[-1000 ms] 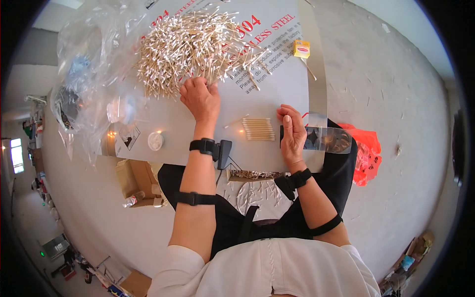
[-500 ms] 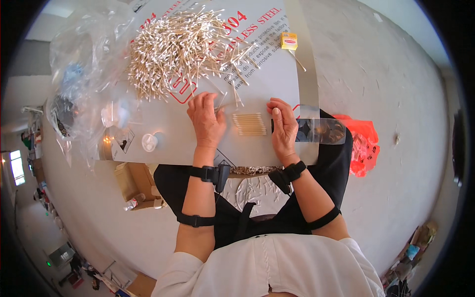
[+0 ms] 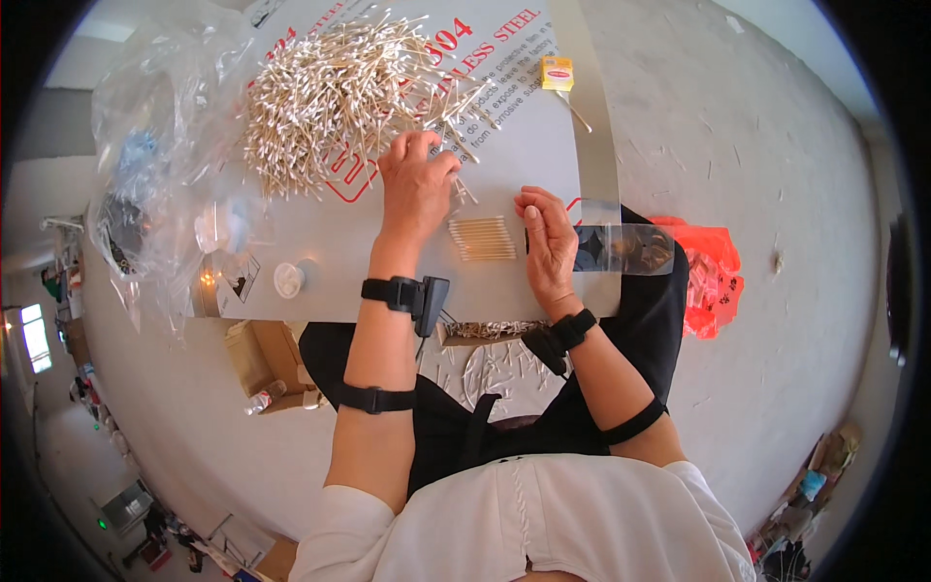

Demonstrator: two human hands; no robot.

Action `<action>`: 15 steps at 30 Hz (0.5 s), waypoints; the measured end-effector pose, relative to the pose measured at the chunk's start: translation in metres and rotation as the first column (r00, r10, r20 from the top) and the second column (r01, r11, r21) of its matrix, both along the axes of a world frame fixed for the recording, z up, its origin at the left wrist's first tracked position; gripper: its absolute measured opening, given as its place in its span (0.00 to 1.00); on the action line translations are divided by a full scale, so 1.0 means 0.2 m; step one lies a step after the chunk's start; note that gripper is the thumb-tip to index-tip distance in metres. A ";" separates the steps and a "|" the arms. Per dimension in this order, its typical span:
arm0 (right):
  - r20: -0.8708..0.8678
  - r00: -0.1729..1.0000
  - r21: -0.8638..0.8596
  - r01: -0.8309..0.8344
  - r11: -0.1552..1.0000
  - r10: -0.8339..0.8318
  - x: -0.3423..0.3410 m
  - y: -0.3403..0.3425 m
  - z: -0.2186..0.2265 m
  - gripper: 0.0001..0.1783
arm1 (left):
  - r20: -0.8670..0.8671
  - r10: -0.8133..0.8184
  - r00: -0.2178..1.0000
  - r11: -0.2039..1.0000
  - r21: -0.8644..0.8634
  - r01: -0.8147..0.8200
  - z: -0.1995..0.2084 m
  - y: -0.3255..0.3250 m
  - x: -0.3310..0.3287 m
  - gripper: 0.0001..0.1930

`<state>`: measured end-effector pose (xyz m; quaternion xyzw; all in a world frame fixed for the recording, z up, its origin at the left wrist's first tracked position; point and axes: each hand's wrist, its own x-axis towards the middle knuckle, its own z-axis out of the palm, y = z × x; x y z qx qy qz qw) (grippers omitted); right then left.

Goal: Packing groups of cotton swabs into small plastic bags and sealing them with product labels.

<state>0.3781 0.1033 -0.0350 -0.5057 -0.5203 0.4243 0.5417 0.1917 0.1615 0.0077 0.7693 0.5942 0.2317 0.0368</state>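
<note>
My left hand (image 3: 417,189) is at the near right edge of a large heap of white-tipped cotton swabs (image 3: 315,107). Its thumb and forefinger pinch at a cotton swab (image 3: 441,145) there, partly covered by the fingers. A neat row of cotton swabs (image 3: 482,239) lies side by side on the grey sheet-covered table (image 3: 359,247), between my hands. Just right of that row rests my right hand (image 3: 551,247), on its side, fingers loosely curled and thumb apart, with nothing visible in it.
A yellow box (image 3: 557,74) stands far right, a swab beside it. Clear plastic bags (image 3: 165,145) spread at the left; a small white round container (image 3: 289,279) sits nearer. Clear-and-dark packaging (image 3: 626,249) overhangs the right edge. Below are a cardboard box (image 3: 267,359) and a red bag (image 3: 708,276).
My left hand has moved away from me, up to the edge of the swab heap. The right hand stays beside the row, almost unmoved. The whole view has shifted slightly.
</note>
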 end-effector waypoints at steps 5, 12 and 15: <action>0.021 1.000 0.008 0.002 1.000 -0.003 0.00 0.00 0.00 0.11 | -0.027 0.000 1.000 1.000 0.009 0.000 -0.04 0.01 -0.04 0.07; 0.060 0.997 0.041 0.047 0.998 -0.049 -0.01 0.00 0.04 0.06 | -0.050 0.059 0.997 0.997 -0.047 -0.062 -0.08 -0.17 0.01 0.11; 0.076 0.996 0.044 0.042 0.998 -0.045 -0.01 0.00 0.04 0.06 | 0.023 0.123 0.992 0.992 -0.005 -0.123 -0.09 -0.24 0.02 0.12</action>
